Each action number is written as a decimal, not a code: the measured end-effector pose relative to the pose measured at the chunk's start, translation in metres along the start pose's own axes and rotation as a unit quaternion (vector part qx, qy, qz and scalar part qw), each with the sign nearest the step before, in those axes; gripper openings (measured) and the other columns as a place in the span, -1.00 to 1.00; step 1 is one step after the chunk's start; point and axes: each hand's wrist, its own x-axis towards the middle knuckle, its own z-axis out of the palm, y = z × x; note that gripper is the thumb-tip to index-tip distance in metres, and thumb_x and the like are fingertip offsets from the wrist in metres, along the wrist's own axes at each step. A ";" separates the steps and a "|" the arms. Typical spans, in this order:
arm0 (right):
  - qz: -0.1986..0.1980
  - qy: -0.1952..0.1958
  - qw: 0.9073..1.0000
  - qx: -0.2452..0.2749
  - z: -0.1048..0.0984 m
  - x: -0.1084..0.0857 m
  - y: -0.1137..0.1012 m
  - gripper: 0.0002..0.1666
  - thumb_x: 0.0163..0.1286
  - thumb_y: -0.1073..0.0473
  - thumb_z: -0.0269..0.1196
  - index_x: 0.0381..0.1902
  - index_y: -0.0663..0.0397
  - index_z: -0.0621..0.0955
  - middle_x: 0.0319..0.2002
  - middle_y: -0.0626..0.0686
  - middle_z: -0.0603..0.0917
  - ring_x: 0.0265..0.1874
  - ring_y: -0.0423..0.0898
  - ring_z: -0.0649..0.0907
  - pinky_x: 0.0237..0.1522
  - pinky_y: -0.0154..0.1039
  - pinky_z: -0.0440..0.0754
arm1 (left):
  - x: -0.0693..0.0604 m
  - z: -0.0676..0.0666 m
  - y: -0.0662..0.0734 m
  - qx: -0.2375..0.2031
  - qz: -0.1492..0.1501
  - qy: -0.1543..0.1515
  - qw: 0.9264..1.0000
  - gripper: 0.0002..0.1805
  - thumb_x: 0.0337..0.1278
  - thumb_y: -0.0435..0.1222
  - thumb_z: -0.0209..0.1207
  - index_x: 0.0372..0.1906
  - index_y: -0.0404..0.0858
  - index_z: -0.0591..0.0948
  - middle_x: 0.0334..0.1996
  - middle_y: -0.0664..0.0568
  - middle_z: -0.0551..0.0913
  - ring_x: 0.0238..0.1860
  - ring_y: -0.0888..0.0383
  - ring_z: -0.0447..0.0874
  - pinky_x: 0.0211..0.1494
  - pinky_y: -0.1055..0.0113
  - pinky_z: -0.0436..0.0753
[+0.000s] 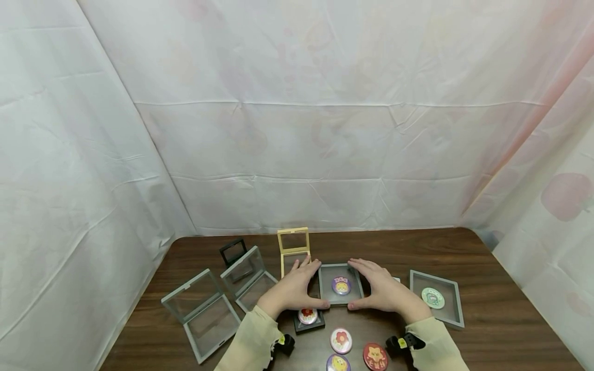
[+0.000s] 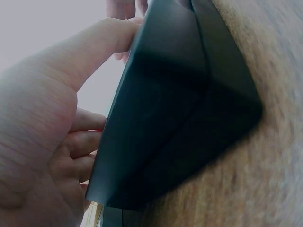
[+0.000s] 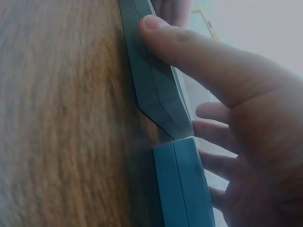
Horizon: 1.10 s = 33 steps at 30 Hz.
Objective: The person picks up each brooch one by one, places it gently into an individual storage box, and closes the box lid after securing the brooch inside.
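A gray case [image 1: 328, 296] is lying flat on the brown table [image 1: 501, 324], directly between the two hands, with a purple badge [image 1: 341, 285] showing near its middle; the left hand [image 1: 293, 289] is gripping its left side, thumb resting at the near left corner and fingertips reaching the far left corner; the right hand [image 1: 386, 290] is holding the opposite side likewise, its thumb pressing on the near edge; on both, thumb and fingers are standing wide apart, spanning the case from front to back; a bluish box [image 3: 184, 184] is lying just beside it, near the right fingers; a black box [image 1: 310, 327] with a flower badge [image 1: 307, 316] is sitting near the left thumb; a red badge [image 1: 375, 356] is lying loose closer to the person; a yellow box [image 1: 294, 251] is standing open beyond the left hand; a green badge [image 1: 433, 298] is showing in a tray-like box [image 1: 447, 317] at the right.
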 end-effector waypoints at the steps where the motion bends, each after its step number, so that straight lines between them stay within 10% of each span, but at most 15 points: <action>1: 0.000 0.001 1.000 -0.001 0.000 0.000 0.000 0.37 0.12 -0.43 0.65 0.66 0.17 0.38 0.61 0.28 0.39 0.57 0.35 0.38 0.38 0.66 0.24 | 0.000 0.000 0.000 0.001 0.001 0.000 1.000 0.25 0.21 0.30 0.47 0.75 -0.28 0.19 0.71 -0.21 0.22 0.77 -0.15 -0.09 0.74 -0.17 -0.02; 33: 0.025 0.031 0.999 0.020 -0.012 -0.004 0.019 0.24 0.25 -0.23 0.65 0.67 0.22 0.35 0.65 0.36 0.28 0.62 0.43 0.26 0.46 0.47 0.35 | 0.003 0.000 -0.002 0.010 0.018 0.007 1.000 0.12 0.33 0.25 0.41 0.70 -0.34 0.28 0.67 -0.23 0.29 0.74 -0.19 0.04 0.73 -0.16 0.03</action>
